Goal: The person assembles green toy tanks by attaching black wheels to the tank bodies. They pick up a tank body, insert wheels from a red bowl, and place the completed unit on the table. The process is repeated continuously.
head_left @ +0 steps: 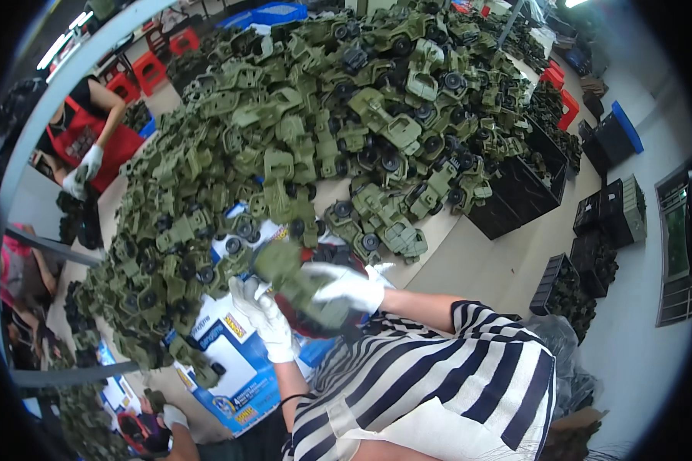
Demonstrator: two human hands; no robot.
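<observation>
My right hand (350,290), in a white glove, is closed on a green toy military vehicle (281,265), which is smeared by motion. My left hand (265,319), also white-gloved, is beside the vehicle with its fingers partly spread; whether it touches the vehicle I cannot tell. Beneath my hands a dark container with a red rim (279,301) is mostly hidden. Blue-and-white printed cardboard (242,369) lies on the table at my left. Just beyond my hands, many green toy vehicles with black wheels (380,219) are heaped up.
The heap (284,131) covers most of the table. A black crate (519,192) adjoins its right side, and more dark bins (611,211) stand along the wall. At left, a gloved person in a red apron (92,146) works behind a metal frame (23,138). Another gloved hand (174,416) shows lower left.
</observation>
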